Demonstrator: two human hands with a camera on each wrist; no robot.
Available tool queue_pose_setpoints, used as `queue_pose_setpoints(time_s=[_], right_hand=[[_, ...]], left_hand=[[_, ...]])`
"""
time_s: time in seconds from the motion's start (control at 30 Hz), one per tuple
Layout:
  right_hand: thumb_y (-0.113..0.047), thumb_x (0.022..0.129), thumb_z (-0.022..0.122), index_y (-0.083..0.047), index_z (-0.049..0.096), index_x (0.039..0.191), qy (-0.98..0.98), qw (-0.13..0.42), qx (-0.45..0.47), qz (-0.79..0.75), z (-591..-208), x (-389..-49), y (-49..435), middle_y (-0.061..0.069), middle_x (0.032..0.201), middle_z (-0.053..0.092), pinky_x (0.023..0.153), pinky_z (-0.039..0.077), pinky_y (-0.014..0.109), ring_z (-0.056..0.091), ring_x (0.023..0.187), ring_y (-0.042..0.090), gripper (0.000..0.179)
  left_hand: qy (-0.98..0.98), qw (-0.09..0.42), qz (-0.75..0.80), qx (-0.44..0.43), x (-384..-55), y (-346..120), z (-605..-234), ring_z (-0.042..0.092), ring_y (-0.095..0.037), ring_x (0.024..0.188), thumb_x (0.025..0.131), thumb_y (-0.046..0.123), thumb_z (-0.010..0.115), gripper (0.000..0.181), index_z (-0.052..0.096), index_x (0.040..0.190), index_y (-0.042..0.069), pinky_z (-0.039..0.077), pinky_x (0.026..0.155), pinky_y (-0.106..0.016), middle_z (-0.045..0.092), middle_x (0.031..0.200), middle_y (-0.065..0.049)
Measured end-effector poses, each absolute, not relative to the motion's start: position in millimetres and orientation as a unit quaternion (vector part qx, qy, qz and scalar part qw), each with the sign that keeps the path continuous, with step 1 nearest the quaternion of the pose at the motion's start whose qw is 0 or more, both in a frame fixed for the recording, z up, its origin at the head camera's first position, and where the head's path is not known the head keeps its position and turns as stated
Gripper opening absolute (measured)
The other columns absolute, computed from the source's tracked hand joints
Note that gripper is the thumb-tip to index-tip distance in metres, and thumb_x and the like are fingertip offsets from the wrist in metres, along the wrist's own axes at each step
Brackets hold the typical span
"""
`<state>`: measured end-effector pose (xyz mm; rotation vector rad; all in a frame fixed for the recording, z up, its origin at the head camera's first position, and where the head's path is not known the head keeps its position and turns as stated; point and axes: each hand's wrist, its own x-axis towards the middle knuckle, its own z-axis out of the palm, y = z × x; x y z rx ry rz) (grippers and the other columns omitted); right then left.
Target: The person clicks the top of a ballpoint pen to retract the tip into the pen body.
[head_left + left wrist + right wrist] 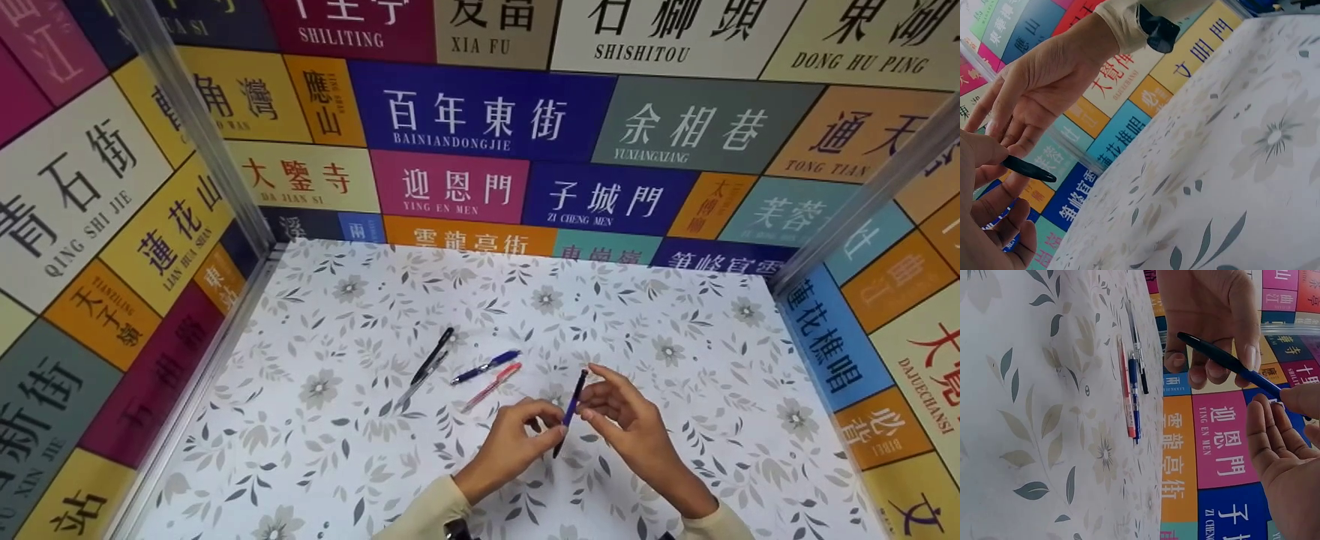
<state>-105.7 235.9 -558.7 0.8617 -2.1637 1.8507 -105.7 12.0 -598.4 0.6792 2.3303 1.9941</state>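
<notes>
A slim dark pen with a blue part (576,397) is held up slantwise between both hands, above the tabletop. Thumb and fingers of the left hand (517,439) pinch it toward its lower end, and its dark tip (1030,168) sticks out past them in the left wrist view. At the upper end is the right hand (626,420), its index finger and thumb close on the pen and its other fingers loosely bent. The right wrist view shows the blue barrel (1261,381) running from the left hand (1213,309) to the right hand (1292,478).
On the flower-patterned tabletop (337,450), left of the hands, lie a blue pen (486,367), a red pen (493,386), a black pen (442,345) and a clear-barrelled pen (424,379). Panels with colourful sign lettering (480,112) stand around the back and sides.
</notes>
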Motion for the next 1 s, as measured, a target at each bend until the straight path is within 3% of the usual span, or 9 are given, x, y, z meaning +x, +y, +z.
queue_pose_setpoints(time_s=[0.23,0.43,0.6,0.77,1.0], right_hand=[[0.025,0.096,0.065,0.014,0.044,0.157,-0.721,0.076,0.273,0.632,-561.7,-104.2,243.7,0.033,0.113,0.066,0.092,0.062,0.027,0.077,0.104,0.025,0.065],[0.019,0.099,0.067,0.008,0.055,0.151,-0.734,0.078,0.249,0.627,-567.1,-102.5,251.8,0.031,0.114,0.068,0.091,0.062,0.029,0.076,0.104,0.026,0.055],[0.02,0.098,0.067,0.01,0.061,0.141,-0.724,0.088,0.232,0.643,-575.4,-101.1,261.0,0.035,0.113,0.066,0.089,0.062,0.028,0.076,0.105,0.026,0.044],[0.021,0.098,0.067,0.015,0.063,0.134,-0.713,0.099,0.23,0.655,-582.2,-100.4,270.1,0.039,0.113,0.065,0.089,0.062,0.027,0.076,0.103,0.025,0.037],[0.02,0.097,0.068,0.012,0.066,0.131,-0.719,0.101,0.207,0.655,-587.5,-98.5,277.6,0.039,0.113,0.066,0.088,0.062,0.027,0.077,0.103,0.025,0.034]], left_hand=[[0.772,-0.06,0.592,0.223,-110.0,3.7,-607.6,0.069,-0.009,0.09,0.095,0.008,0.084,0.013,0.083,0.106,0.015,0.059,0.082,-0.04,0.077,0.093,0.004],[0.783,-0.087,0.573,0.224,-114.8,-5.6,-621.5,0.071,-0.017,0.089,0.095,0.007,0.084,0.012,0.082,0.104,0.014,0.059,0.078,-0.039,0.077,0.09,0.003],[0.79,-0.095,0.563,0.224,-118.4,-13.3,-629.8,0.072,-0.024,0.087,0.094,0.005,0.084,0.012,0.082,0.104,0.012,0.06,0.076,-0.037,0.077,0.09,0.001],[0.807,-0.123,0.528,0.232,-121.0,-20.1,-635.8,0.071,-0.018,0.087,0.091,0.003,0.084,0.013,0.081,0.102,0.009,0.058,0.079,-0.034,0.077,0.088,0.001],[0.842,-0.172,0.45,0.244,-124.4,-29.0,-650.7,0.067,-0.016,0.086,0.088,0.004,0.086,0.014,0.079,0.099,0.009,0.054,0.086,-0.037,0.075,0.085,0.001]])
